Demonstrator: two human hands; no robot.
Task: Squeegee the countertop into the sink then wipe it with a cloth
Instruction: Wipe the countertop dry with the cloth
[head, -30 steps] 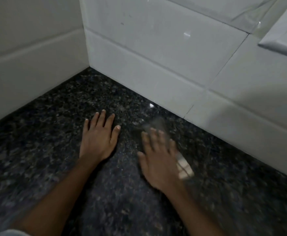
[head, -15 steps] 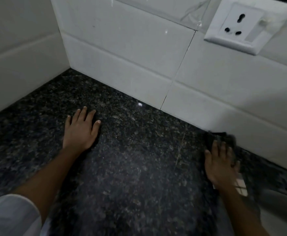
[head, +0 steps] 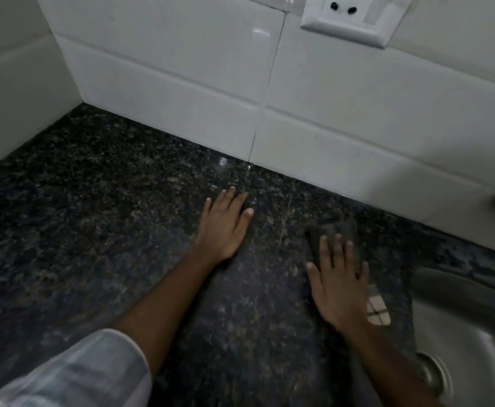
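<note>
Both hands lie flat-fingered on the countertop (head: 93,230) (right hand (head: 338,286) pressing the cloth (head: 338,233), left hand (head: 225,227) bare).

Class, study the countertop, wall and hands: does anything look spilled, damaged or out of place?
Nothing stands out. The left hand rests flat on the granite countertop, the right hand presses a dark cloth beside the sink; no spill or damage shows.

White tiles (head: 181,69) cover the back wall and meet a plain side wall (head: 11,83) in the left corner. A white socket (head: 355,19) sits high on the tiles. Light is dim, with a small glare on one tile.
</note>
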